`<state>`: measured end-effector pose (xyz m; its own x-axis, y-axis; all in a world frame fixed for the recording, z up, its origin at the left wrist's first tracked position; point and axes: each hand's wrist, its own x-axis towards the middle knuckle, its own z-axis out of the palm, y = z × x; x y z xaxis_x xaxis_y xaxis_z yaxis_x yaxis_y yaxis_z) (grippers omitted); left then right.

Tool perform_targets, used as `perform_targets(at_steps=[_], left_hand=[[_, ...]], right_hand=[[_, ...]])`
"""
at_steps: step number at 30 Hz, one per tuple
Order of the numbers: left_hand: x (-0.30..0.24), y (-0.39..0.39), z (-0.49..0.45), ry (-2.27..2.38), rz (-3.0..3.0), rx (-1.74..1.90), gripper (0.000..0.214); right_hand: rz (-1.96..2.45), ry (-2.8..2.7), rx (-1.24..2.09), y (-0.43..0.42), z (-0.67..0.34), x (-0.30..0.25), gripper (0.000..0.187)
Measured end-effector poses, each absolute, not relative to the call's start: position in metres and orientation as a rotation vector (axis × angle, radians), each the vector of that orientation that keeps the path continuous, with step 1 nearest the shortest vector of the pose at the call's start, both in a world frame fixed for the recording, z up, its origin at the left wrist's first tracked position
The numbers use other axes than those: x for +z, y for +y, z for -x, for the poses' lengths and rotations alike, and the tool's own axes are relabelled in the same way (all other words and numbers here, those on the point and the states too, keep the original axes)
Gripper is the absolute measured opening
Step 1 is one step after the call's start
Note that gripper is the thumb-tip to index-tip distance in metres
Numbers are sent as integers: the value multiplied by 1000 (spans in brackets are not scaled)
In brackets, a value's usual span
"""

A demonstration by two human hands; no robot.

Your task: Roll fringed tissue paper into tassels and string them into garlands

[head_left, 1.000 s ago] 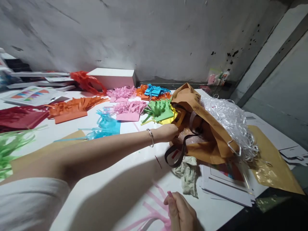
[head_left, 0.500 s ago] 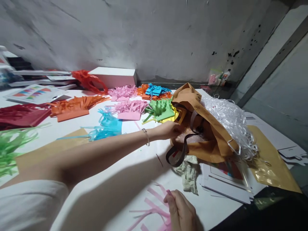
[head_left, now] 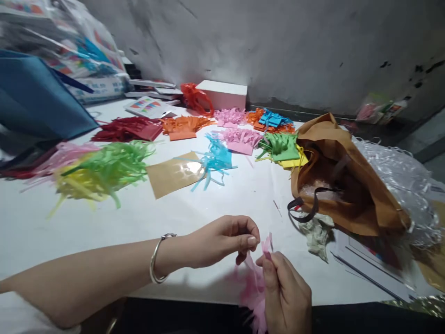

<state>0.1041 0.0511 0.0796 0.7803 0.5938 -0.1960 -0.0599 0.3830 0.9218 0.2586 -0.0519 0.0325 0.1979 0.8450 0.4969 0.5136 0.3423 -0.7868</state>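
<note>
My right hand (head_left: pixel 287 292) is closed around the top of a pink fringed paper tassel (head_left: pixel 256 299), whose strips hang down near the table edge. A short folded end of it sticks up above my thumb. My left hand (head_left: pixel 227 241), with a silver bangle (head_left: pixel 156 260) on its wrist, is held just left of that end. Its thumb and fingers are pinched together; whatever lies between them is too small to make out. To the right of my hands, an orange-brown cloth bag (head_left: pixel 368 190) lies with its mouth facing the table, clear plastic inside and a dark strap hanging out.
Fringed paper bundles lie across the white table (head_left: pixel 114 236), including blue (head_left: pixel 219 155), green (head_left: pixel 281 146) and dark red (head_left: pixel 130 129) ones. A crumpled pale cloth (head_left: pixel 316 234) and white cards (head_left: pixel 371 269) are at right. A blue bag (head_left: pixel 38 97) stands at left.
My left hand has come back from the brown bag's mouth to beside my right hand. The right hand still grips the pink tassel. The view has swung left.
</note>
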Motion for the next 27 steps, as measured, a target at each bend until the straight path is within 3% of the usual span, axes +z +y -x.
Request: perform_targets(at_steps=[9,14,21,27], left_hand=[[73,14,-58,691,-1160,688,36],[73,2,-43,713,-1342,779,22],[79,-3,-28,691,-1705,733,16],[77,-5,-24,711,-1692,747,17]], right_hand=[[1257,-1683,486,-57,-216,42,26],[1279,-1772,584,-62,-211,54,30],[1267,-1870,799,-63,-213,69,35],[1230,-1849,804,-64,-215,63,21]])
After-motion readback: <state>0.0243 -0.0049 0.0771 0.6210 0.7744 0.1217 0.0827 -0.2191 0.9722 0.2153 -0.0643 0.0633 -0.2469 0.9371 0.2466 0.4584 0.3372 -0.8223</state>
